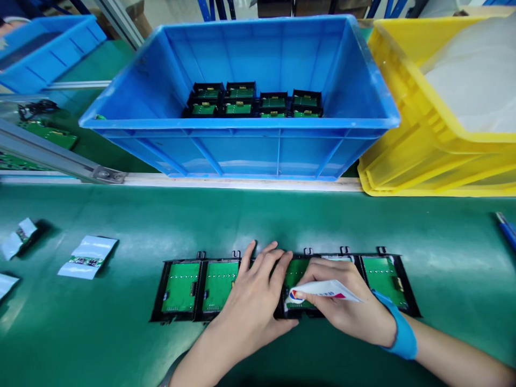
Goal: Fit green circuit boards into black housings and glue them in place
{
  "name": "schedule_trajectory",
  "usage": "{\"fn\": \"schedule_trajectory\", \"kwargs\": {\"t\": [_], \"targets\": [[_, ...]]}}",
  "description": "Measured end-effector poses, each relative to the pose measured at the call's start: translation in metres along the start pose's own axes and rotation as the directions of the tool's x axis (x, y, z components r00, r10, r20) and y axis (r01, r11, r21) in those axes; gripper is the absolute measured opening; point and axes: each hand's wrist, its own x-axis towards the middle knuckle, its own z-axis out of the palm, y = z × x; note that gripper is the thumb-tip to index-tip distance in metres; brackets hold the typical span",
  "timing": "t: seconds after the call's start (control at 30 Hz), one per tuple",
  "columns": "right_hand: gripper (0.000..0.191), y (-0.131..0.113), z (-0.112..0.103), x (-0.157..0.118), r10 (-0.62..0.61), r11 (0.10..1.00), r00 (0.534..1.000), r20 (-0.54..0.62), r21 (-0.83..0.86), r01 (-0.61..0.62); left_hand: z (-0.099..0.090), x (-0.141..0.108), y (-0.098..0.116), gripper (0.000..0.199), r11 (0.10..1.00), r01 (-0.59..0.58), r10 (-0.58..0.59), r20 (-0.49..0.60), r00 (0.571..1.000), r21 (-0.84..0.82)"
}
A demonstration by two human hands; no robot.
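A long black plastic frame (198, 293) lies across the bench, split into several bays with green circuit boards (181, 287) in them. My left hand (258, 293) rests over its middle, fingers stretched to the far edge and the thumb by the near edge. In my right hand (342, 301) is a white squeeze tube (328, 289) with red and blue print, pinched between thumb and fingers. Its tip points down at the near left corner of a bay just right of my left hand. A whitish substance shows there. My right hand hides part of the neighbouring bay.
Behind the frame stands a blue bin (242, 148) holding several black-framed boards (237, 107). To its right is a yellow crate (439, 161) with white sheeting (475, 80). Small silvery packets (88, 255) lie at left, a blue pen (507, 230) at far right.
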Motion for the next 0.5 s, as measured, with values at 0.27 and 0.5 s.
{"fn": "schedule_trajectory", "kwargs": {"t": [0.27,0.5], "targets": [[0.010,-0.0007,-0.0007,0.0011,-0.003,1.000,1.000,0.001,-0.019,0.003,-0.0007,0.0000,0.0006,0.097,1.000,0.002,-0.002,0.000,1.000,-0.001],[0.012,-0.0004,-0.0041,0.0025,-0.196,0.977,0.977,0.082,-0.065,0.201,0.0000,0.0006,0.0001,0.094,1.000,-0.002,0.002,-0.010,1.000,-0.001]]}}
